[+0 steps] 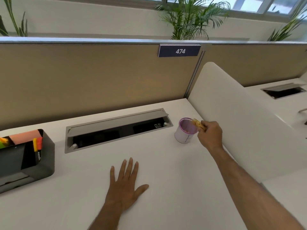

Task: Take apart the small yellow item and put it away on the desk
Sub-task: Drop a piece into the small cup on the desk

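Right hand (pixel 210 136) out toward the far right corner of the white desk (pixel 166 171), fingers pinched shut around a small yellow item (pixel 198 124), too blurred to make out its parts. Item held in the air just over the right rim of a purple mesh cup (pixel 184 131), tip poking across the opening; touching the rim or not, cannot tell. Cup standing upright near the far right corner, just beside the right end of the grey cable tray (pixel 116 128) sunk into the surface, lid propped up along the far edge. Left hand (pixel 124 185) flat on the surface at the near middle, palm down, fingers spread wide and empty, well apart from the cup. Over at the left edge, a dark desk organizer (pixel 33 163) with pink sticky notes (pixel 25 136) and bright page flags (pixel 37 143) in its compartments. Behind the far edge, a tan partition (pixel 99 77) carrying a dark plate numbered 474 (pixel 179 50). White rounded divider (pixel 232 105) rising along the right edge, close behind the right hand.
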`<state>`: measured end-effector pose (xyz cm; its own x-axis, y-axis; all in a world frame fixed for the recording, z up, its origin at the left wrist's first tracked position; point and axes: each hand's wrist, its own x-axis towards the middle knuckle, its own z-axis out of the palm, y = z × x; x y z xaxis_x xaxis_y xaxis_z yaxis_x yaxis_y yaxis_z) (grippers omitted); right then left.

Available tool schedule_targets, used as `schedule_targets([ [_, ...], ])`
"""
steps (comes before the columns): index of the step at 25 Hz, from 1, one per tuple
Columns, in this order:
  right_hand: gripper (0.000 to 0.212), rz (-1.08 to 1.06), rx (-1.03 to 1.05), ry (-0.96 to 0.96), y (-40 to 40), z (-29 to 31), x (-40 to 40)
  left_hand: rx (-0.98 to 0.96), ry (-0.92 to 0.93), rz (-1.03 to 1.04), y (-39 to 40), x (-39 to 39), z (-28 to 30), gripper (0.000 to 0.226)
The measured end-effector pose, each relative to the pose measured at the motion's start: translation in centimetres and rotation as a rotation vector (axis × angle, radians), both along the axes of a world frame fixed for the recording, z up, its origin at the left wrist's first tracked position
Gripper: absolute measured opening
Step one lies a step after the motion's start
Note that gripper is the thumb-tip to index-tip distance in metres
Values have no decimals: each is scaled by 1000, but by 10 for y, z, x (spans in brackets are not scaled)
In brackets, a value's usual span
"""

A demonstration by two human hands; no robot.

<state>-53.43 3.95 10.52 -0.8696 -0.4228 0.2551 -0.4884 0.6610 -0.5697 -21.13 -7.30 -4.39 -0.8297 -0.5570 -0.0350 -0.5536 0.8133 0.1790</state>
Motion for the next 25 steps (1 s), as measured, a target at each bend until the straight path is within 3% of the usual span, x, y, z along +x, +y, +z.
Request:
schedule_targets([
  [4,34,-19,-18,-58,-12,3,-12,-3,7,5,-1,-1,-2,84],
  [10,33,57,-36,5,-26,1,-11,-2,13,5,-1,0,-2,85],
  [14,67,62,-35,82,-30,-3,-13,-1,8,4,-1,-1,-2,85],
  [18,35,82,95,182,-28,-3,-18,-6,10,5,-1,0,-2,85],
  [22,77,33,35,176,-29,-1,-8,-10,6,1,-1,-1,0,85],
  [24,77,30,46,164,-27,0,-8,-5,3,2,-1,-1,0,85],
  [25,65,37,63,161,-27,0,-10,-3,1,3,-1,-1,0,85],
])
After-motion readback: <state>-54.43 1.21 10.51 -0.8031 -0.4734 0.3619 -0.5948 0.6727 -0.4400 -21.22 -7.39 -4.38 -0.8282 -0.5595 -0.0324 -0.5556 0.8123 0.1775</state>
